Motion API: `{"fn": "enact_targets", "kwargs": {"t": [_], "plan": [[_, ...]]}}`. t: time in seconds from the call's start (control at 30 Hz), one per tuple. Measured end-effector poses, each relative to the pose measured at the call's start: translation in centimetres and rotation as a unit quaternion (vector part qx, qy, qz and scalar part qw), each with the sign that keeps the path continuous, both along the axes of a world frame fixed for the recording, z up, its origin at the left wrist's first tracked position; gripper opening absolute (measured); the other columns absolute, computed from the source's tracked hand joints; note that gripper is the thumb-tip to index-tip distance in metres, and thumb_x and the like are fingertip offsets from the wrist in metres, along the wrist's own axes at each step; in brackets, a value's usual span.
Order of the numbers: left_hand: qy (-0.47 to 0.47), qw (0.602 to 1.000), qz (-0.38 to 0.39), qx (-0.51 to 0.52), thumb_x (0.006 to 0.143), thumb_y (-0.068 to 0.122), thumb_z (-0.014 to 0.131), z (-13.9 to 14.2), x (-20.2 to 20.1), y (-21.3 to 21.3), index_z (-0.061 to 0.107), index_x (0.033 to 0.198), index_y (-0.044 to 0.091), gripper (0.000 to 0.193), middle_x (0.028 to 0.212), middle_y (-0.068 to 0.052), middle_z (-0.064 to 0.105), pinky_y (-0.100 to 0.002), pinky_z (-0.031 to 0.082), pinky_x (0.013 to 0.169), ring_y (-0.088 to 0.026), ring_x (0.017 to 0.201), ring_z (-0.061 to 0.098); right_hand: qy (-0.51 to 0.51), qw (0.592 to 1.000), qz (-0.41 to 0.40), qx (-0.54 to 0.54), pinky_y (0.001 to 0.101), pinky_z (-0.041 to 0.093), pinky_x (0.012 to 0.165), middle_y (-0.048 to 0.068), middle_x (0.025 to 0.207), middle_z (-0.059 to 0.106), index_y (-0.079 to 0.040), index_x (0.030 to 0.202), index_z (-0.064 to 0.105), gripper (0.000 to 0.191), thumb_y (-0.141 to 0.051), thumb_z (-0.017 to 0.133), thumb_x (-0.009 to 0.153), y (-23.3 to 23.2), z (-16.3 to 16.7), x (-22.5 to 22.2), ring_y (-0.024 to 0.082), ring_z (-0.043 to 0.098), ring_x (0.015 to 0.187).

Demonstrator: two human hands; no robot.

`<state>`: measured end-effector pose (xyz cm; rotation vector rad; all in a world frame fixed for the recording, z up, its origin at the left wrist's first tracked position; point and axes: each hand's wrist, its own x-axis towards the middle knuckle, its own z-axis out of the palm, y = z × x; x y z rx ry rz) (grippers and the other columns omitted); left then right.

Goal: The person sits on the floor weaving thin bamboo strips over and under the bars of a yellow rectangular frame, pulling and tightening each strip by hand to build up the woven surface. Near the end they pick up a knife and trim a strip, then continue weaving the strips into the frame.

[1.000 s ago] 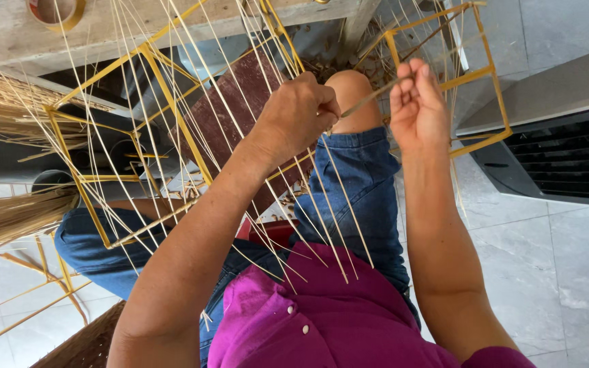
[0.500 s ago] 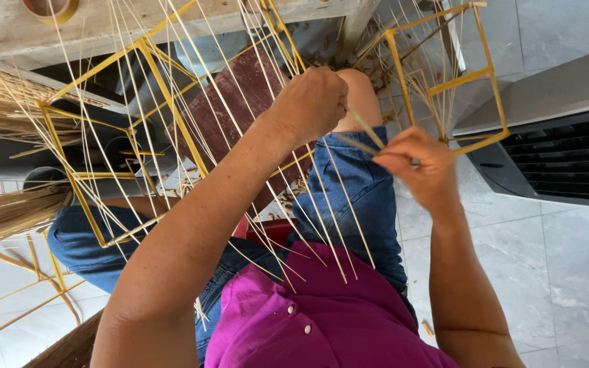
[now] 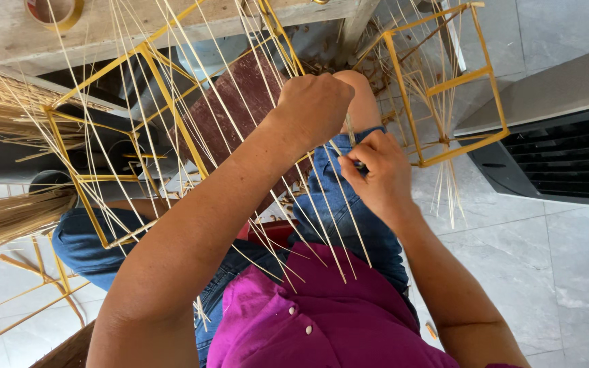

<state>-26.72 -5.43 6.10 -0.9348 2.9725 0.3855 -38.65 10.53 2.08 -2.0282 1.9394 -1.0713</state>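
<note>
Your left hand is fisted around a fan of thin pale bamboo splints that spread below your knuckles; your right hand pinches one splint just beside that fist, fingertips tight.

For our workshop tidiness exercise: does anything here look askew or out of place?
Mostly orderly. Only small pale scraps lie scattered beneath the rough wooden bench, and thin pale bamboo strips poke loosely from the yellow square stick frame.

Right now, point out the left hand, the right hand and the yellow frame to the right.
left hand [image 3: 315, 109], head view, back of the fist.
right hand [image 3: 376, 170], head view, back of the hand.
yellow frame [image 3: 461, 80], head view, its middle crossbar.
</note>
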Motion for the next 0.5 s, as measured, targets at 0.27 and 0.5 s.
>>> {"fn": "enact_targets", "kwargs": {"t": [0.27, 0.5], "plan": [[-0.063, 0.998, 0.005, 0.024, 0.083, 0.015, 0.071, 0.3, -1.4, 0.2, 0.074, 0.088, 0.004, 0.013, 0.093, -0.018, 0.074, -0.042, 0.061, 0.067, -0.032, 0.087, 0.076, -0.032, 0.994, -0.074, -0.074, 0.0404, 0.048, 0.078, 0.006, 0.092, 0.059, -0.008, 0.094, 0.070, 0.014, -0.006, 0.082, 0.085, -1.9, -0.3, 3.8, 0.030, 0.058, 0.088], [0.032, 0.996, 0.046, 0.077, 0.080, 0.014, 0.077, -0.1, 0.5, -0.3, 0.070, 0.096, 0.002, 0.021, 0.095, -0.023, 0.073, -0.050, 0.060, 0.074, -0.040, 0.092, 0.073, -0.131, 0.984, -0.112, 0.037, 0.0364, 0.052, 0.074, 0.010, 0.102, 0.064, -0.005, 0.120, 0.073, 0.018, -0.011, 0.069, 0.103, -1.6, -1.3, 2.5, 0.024, 0.064, 0.086]]}}
